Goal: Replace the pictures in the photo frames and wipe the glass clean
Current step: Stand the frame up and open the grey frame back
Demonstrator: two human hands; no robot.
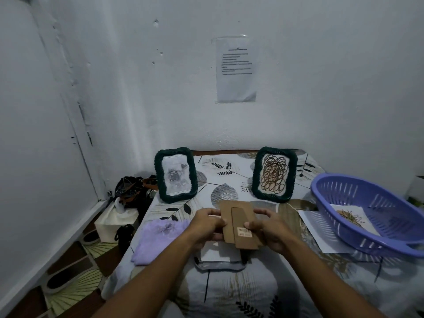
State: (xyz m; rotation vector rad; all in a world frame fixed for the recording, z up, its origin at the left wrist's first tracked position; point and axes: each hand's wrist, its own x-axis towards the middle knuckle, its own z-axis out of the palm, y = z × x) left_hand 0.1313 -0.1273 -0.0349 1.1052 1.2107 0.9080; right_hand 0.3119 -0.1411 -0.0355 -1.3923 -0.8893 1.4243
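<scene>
Both my hands hold a brown cardboard frame backing point(238, 223) with its stand flap, lifted above a frame point(220, 266) that lies face down on the table. My left hand point(206, 223) grips the backing's left edge and my right hand point(268, 228) grips its right edge. A white sheet point(220, 252) shows inside the lying frame. Two dark green frames stand at the back: the left one point(175, 174) holds a grey rose picture, the right one point(274, 174) a brown scribble picture. A lilac cloth point(158, 237) lies left of my hands.
A purple plastic basket point(376, 212) at the right holds a printed picture point(351, 218), with white paper point(321, 237) under it. The table wears a leaf-patterned cover point(229, 184). A white box point(112, 226) and dark bags point(133, 189) sit on the floor at the left.
</scene>
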